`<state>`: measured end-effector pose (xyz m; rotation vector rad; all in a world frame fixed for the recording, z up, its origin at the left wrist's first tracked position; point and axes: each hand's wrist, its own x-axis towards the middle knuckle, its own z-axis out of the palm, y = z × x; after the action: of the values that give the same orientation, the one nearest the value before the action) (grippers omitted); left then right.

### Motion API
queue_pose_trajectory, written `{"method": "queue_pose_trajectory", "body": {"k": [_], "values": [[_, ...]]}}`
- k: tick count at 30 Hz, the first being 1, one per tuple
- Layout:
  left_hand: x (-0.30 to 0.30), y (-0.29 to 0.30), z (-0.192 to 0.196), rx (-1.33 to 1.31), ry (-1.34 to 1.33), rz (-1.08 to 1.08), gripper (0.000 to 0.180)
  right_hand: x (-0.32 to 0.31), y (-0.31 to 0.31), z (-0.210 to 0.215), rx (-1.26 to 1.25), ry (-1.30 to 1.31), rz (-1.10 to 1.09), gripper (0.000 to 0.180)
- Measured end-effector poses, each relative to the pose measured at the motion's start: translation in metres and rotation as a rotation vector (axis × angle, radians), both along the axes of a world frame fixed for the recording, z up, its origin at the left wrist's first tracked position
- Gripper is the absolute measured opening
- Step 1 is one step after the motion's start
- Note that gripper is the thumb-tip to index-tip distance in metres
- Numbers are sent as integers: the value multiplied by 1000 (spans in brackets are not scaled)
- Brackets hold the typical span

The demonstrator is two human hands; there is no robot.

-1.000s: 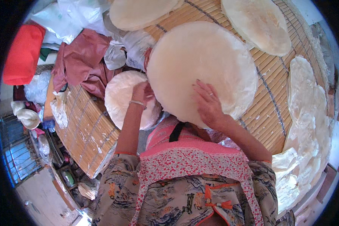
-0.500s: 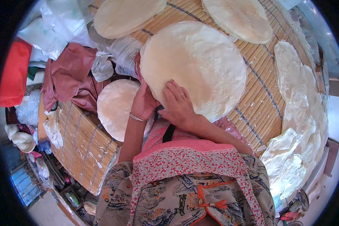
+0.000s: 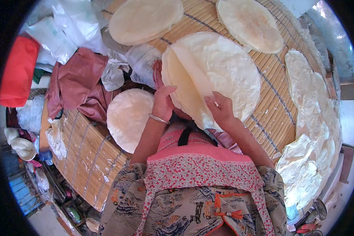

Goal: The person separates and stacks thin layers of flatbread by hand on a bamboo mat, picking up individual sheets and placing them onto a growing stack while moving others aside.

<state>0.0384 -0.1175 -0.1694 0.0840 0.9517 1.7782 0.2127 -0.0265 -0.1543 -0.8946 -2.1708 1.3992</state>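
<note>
A stack of thin, round, cream-coloured flatbread sheets lies in front of me. My right hand pinches the near edge of the top flatbread sheet, whose left part is peeled up and folded over to the right. A gap shows between it and the sheets below. At the stack's left edge is my left hand, thumb on top and the other fingers mostly hidden beneath the rim. Left of that hand rests a smaller, paler round stack.
Two more round stacks, one far left and one far right, lie on the slatted bamboo mat. Overlapping ragged sheets line the right side. Maroon cloth, plastic bags and a red bag crowd the left.
My right hand has moved right and a little down, folding back the top sheet it lay flat on. My left hand stays at the stack's edge. The whole view has shifted slightly.
</note>
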Motion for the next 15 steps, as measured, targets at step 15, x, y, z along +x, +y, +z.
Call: {"method": "queue_pose_trajectory", "body": {"k": [15], "values": [[-17, 1, -71, -230, 135, 89, 41, 137, 172, 220, 420, 212, -392, 20]]}}
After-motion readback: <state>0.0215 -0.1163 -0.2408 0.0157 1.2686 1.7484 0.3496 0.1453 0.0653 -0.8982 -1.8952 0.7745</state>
